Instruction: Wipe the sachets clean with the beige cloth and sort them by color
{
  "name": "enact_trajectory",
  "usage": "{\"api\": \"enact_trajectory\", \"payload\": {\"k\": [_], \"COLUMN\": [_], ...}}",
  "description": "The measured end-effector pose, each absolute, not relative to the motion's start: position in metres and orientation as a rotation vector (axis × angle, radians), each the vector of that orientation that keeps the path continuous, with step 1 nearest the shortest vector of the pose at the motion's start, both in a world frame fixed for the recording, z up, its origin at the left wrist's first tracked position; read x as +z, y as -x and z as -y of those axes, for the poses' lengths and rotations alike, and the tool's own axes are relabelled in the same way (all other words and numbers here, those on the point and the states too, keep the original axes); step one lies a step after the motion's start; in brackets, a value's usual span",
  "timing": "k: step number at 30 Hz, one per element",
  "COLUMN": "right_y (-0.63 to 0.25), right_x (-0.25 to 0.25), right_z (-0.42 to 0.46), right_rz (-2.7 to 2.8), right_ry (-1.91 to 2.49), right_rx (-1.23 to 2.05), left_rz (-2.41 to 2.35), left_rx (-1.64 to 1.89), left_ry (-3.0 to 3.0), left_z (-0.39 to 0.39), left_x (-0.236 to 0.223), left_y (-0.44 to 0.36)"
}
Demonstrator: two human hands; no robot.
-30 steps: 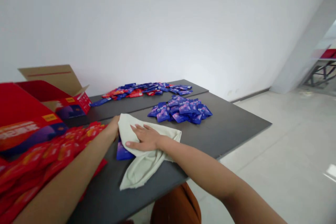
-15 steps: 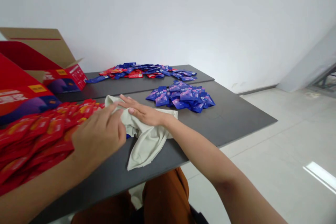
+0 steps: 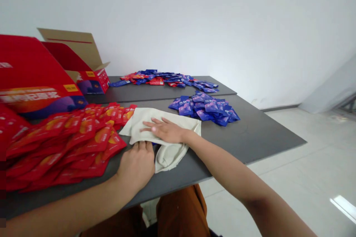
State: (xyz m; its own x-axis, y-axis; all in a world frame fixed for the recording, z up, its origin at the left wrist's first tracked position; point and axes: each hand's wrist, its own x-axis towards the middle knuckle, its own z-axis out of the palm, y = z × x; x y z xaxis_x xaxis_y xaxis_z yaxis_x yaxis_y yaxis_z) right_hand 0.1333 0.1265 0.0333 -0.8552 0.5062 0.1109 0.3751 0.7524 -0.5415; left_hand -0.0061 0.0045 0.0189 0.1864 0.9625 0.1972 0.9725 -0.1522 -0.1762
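A pale cream cloth [image 3: 144, 118] lies on the dark grey table [image 3: 250, 137] in front of me. My right hand [image 3: 165, 130] rests flat on top of it, fingers stretched out to the left. My left hand [image 3: 137, 164] sits at the cloth's near edge, its fingertips tucked under the fabric, so I cannot see what they hold. A sliver of blue packet shows under the cloth near my right hand. A heap of red packets [image 3: 69, 140] lies just left of the cloth.
A pile of blue packets [image 3: 204, 105] lies right of the cloth. A mixed red and blue spread [image 3: 164, 78] covers the far table. Open red cartons [image 3: 36, 77] stand at the left. The table's edge drops to a pale tiled floor [image 3: 306, 177] on the right.
My left hand has drawn back from the cloth's top to its near edge. The cloth now lies flatter and more spread out. My right hand stays pressed on it.
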Motion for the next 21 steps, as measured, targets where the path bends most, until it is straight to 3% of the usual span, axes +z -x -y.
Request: {"api": "enact_trajectory", "payload": {"k": [4,9,21], "right_y": [-0.117,-0.107,-0.123], "right_x": [0.021,0.016,0.033], "right_z": [-0.12,-0.141,-0.108], "right_rz": [2.81,2.727,2.915], "right_ry": [0.843,1.09,0.594], "right_rx": [0.526,0.425,0.484], "left_rz": [1.884,1.895,1.843], "left_rx": [0.118,0.083,0.113], "left_ry": [2.201,2.156,2.297], "left_z": [-0.001,-0.001,-0.005], "left_x": [0.022,0.02,0.027], "left_y": [-0.006,-0.013,-0.012]}}
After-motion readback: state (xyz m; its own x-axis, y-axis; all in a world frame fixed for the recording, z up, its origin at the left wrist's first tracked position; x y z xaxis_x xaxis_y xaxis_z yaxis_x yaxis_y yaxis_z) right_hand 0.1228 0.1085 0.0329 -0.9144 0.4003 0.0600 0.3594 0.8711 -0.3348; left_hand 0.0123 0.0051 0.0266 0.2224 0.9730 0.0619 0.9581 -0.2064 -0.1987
